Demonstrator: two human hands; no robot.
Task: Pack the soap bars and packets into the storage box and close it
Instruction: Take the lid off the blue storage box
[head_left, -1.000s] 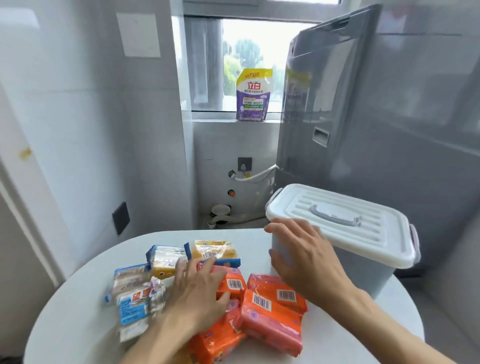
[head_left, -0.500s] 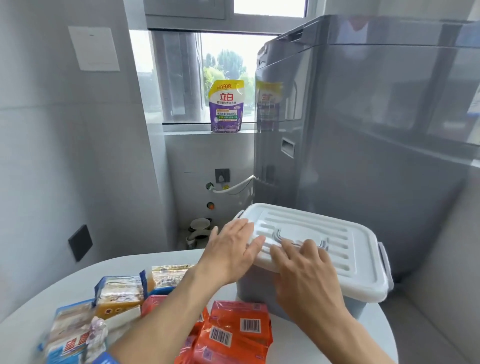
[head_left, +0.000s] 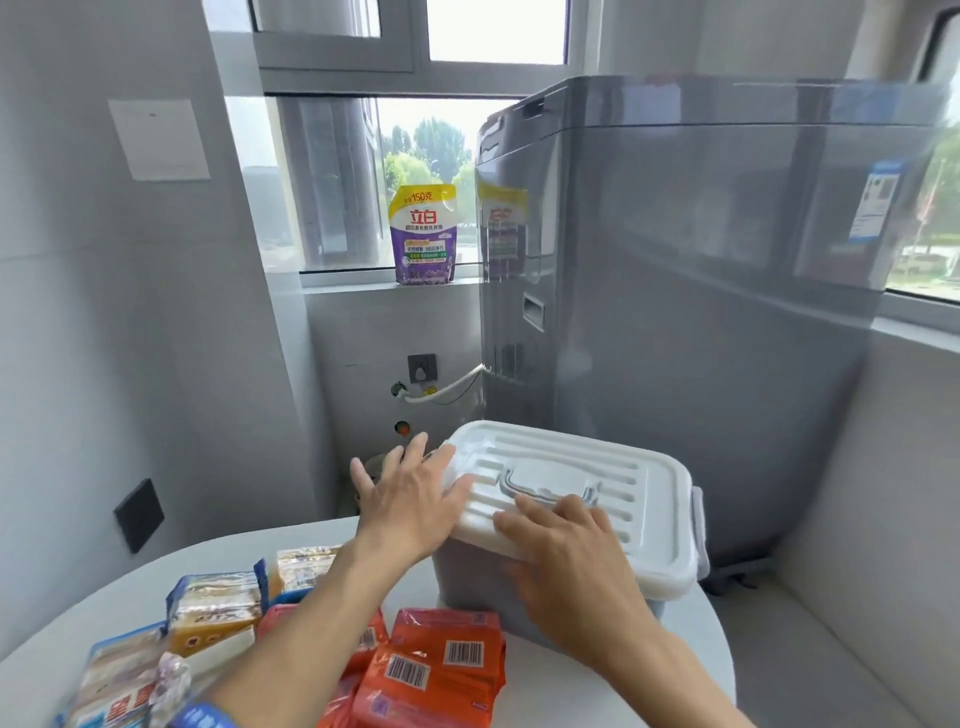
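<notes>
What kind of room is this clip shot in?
Probably a home laundry corner: a grey top-load washing machine with its hose at a wall tap, and a detergent refill pouch on the windowsill.

Storage box (head_left: 467, 577): front wall partly covered by the right hand (head_left: 571, 566); contents hidden under the shut white lid (head_left: 639, 499). Lid handle (head_left: 524, 480): near end behind the right fingers. Left hand (head_left: 410, 499): motion-blurred at the lid's left corner; contact cannot be told. Orange soap packets (head_left: 441, 670): cut off by the bottom edge, partly under the left forearm. Blue-wrapped soap bars (head_left: 213, 605): print blurred, unreadable. Washing machine (head_left: 701, 312): right side smeared.
</notes>
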